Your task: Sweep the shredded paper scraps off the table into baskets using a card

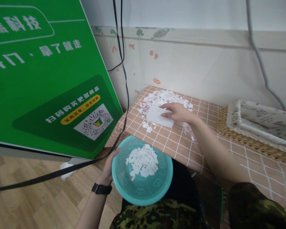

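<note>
My left hand [110, 167] grips the left rim of a teal plastic colander [143, 198], held just below the table's front edge. Inside the colander lies a heap of small white paper scraps [143, 161]. On the table, my right hand [175, 112] is closed on a flat white card [158, 116], thumb on the near face and fingers over its top edge. Behind the card spreads a pile of white and pinkish paper scraps [165, 97]. A few loose scraps [147, 126] lie in front of the card, and more show under my right wrist.
A brown checked tablecloth [171, 136] covers the table. At the right stands a wicker basket [228, 128] with a cloth lining. A large green panel [50, 82] stands at the left, and a black cable [126, 89] hangs across the table's left corner. A wall runs behind.
</note>
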A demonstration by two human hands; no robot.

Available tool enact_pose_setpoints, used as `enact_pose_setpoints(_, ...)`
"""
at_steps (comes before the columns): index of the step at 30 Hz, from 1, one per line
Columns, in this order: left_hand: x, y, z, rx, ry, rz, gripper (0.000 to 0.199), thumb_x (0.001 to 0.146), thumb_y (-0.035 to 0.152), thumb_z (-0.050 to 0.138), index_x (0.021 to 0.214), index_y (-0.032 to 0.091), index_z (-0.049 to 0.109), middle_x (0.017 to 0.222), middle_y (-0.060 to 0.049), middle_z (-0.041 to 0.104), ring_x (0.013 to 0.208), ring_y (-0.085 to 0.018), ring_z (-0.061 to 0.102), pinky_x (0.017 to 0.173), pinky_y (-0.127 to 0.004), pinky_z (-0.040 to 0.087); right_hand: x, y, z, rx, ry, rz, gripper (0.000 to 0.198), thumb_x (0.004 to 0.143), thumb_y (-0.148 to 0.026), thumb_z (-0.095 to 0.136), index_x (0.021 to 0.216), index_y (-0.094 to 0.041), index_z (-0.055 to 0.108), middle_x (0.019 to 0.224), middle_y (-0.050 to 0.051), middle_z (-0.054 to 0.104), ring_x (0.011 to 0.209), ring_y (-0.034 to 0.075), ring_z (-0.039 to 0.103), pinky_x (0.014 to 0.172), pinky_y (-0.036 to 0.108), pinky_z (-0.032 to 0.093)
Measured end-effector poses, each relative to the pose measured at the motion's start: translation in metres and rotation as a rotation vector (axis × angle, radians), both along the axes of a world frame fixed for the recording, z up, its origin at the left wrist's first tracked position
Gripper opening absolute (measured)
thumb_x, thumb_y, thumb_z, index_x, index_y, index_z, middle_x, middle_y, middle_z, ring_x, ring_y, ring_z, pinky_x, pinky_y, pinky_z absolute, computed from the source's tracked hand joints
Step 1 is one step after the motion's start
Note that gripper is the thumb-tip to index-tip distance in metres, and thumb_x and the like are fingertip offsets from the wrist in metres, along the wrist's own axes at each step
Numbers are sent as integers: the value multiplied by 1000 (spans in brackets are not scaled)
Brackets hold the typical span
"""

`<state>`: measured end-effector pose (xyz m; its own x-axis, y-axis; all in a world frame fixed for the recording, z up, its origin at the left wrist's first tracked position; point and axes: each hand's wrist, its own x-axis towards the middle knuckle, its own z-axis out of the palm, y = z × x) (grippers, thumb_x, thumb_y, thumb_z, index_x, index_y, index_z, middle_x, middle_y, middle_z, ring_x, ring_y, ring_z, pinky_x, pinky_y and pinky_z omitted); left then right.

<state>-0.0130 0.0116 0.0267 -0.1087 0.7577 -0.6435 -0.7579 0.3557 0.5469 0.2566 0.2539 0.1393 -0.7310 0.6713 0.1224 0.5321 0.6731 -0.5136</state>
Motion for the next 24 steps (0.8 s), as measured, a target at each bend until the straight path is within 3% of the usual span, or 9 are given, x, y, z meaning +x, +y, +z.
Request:
enact_pose_setpoints(3, -1, 0, -1, -6, -15, -17, 16, 80, 21, 60, 75, 10, 71, 63, -8, 73, 54, -19, 67, 58, -29, 55, 0, -1, 2, -15, -37, 64, 33, 77, -29, 60, 108, -20, 67, 106, 6, 70, 91, 21, 64, 82, 34, 46)
enact_pose_setpoints(9, 0, -1, -2, -4, 4, -5, 14, 79, 21, 60, 80, 11, 71, 66, -7, 74, 56, -19, 68, 59, -29, 55, 6, 0, 8, 4, -82, 31, 31, 77, -29, 60, 104, -15, 65, 100, 9, 69, 87, 22, 62, 78, 33, 45)
enact_pose_setpoints(14, -1, -1, -4, -17, 5, -15, 16, 79, 22, 60, 81, 10, 71, 67, -8, 75, 58, -20, 68, 60, -31, 56, 9, 0, 7, -149, -99, 190, 28, 78, -28, 60, 103, -16, 64, 98, 6, 69, 85, 19, 61, 74, 31, 45)
enact_pose_setpoints(19, -2, -1, -5, -4, 3, -26, 16, 79, 24, 61, 80, 10, 71, 69, -8, 75, 59, -20, 68, 61, -32, 56, 9, 1, 4, -131, -94, 141, 26, 78, -28, 61, 101, -16, 64, 99, 7, 69, 86, 20, 61, 76, 32, 45)
enact_pose_setpoints(24, 0, -1, -3, 30, 20, 11, 11, 76, 21, 65, 74, 11, 70, 63, -6, 73, 54, -18, 66, 57, -28, 54, 4, -8, 8, -230, -79, 251, 28, 79, -26, 60, 106, -18, 63, 103, 5, 69, 89, 19, 62, 77, 31, 46)
